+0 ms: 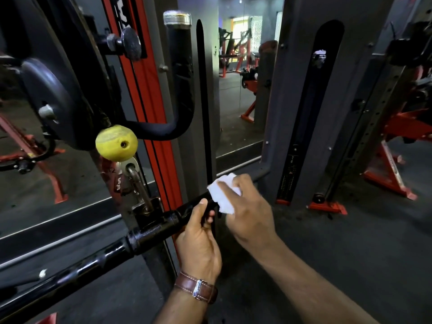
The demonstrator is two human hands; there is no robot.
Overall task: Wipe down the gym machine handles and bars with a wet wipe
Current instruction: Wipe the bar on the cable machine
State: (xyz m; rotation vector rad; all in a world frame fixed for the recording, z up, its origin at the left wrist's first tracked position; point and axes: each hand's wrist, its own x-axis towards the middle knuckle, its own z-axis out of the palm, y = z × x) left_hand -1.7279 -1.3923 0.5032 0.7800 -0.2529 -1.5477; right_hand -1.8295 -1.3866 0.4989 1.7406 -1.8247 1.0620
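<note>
hands (198, 239): 2 | wet wipe (222, 195): 1 | bar (93, 260): 1 | yellow ball (116, 145): 1

Your right hand (247, 209) is covering much of the wet wipe (223, 192) and the bar (98, 260) beneath it; the bar is running off the lower left edge, your forearms off the bottom.

Wipe (223, 195) on bar (149, 232), prob. touching
</note>
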